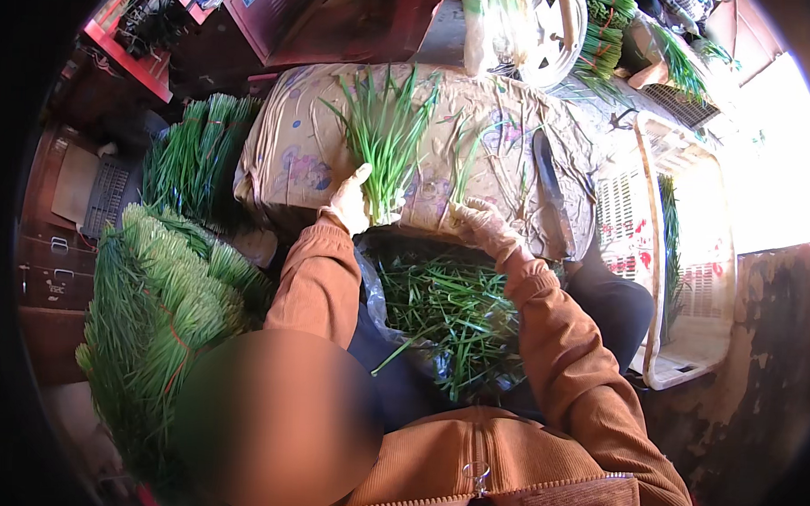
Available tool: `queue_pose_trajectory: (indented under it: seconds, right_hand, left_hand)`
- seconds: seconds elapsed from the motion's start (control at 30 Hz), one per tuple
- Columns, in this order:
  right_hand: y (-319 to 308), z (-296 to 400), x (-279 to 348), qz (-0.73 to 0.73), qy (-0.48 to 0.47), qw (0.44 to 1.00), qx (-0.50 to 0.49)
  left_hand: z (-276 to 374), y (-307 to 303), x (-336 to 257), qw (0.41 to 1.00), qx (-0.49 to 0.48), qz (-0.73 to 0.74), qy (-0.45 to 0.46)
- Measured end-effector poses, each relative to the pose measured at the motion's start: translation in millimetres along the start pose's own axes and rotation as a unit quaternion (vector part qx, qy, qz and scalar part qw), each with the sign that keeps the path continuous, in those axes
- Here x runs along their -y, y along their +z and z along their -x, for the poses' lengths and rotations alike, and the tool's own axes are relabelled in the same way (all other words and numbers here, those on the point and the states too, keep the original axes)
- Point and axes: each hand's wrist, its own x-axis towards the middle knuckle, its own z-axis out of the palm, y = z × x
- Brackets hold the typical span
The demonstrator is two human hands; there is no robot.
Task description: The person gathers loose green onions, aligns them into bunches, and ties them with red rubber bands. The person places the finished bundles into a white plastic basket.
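Observation:
My left hand (351, 199), in a pale glove, holds a fanned bunch of long green leaves, likely Chinese chives (386, 135), by its stem ends. The leaves lie on a cushion-like support wrapped in patterned cloth (316, 109). To the right, my right hand (485, 224), gloved too, pinches a few loose stalks (463, 168) at their lower ends; these stalks rest on the same cloth. Further right on the cloth lies a long dark knife (551, 184). Below my hands, a heap of loose green leaves (443, 308) fills a clear plastic bag (372, 285) between my legs.
Tied green bundles (201, 152) stand at the left, with a larger stack (176, 298) nearer me. A white plastic crate (655, 262) with some greens stands on its side at the right. More bundles (599, 46) and a person's hand (649, 75) are at the upper right.

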Motion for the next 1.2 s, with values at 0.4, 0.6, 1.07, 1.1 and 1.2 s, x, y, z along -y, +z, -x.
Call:
queue_pose_trajectory:
  seconds: [0.4,0.6,1.07,1.1,1.2]
  right_hand:
    - [81.5,-59.4,10.2,0.302,-0.087,0.948,0.052]
    - [105.9,-46.4,39.8,0.327,-0.156,0.921,0.142]
    - [-67.8,95.2,73.6,0.12,0.068,0.987,0.078]
    - [-73.6,102.8,75.4,0.101,0.058,0.991,0.066]
    - [-81.7,110.5,73.2,0.095,0.068,0.992,0.036]
  left_hand:
    - [-15.2,-8.3,12.5,0.973,-0.107,-0.197,0.062]
    - [-11.8,-17.7,3.6,0.943,-0.195,-0.179,0.201]
    - [49.6,-94.0,-63.6,0.553,-0.51,-0.632,0.187]
    - [46.3,-97.3,-62.8,0.534,-0.505,-0.644,0.213]
    - [50.4,-69.7,-63.5,0.545,-0.48,-0.664,0.179]
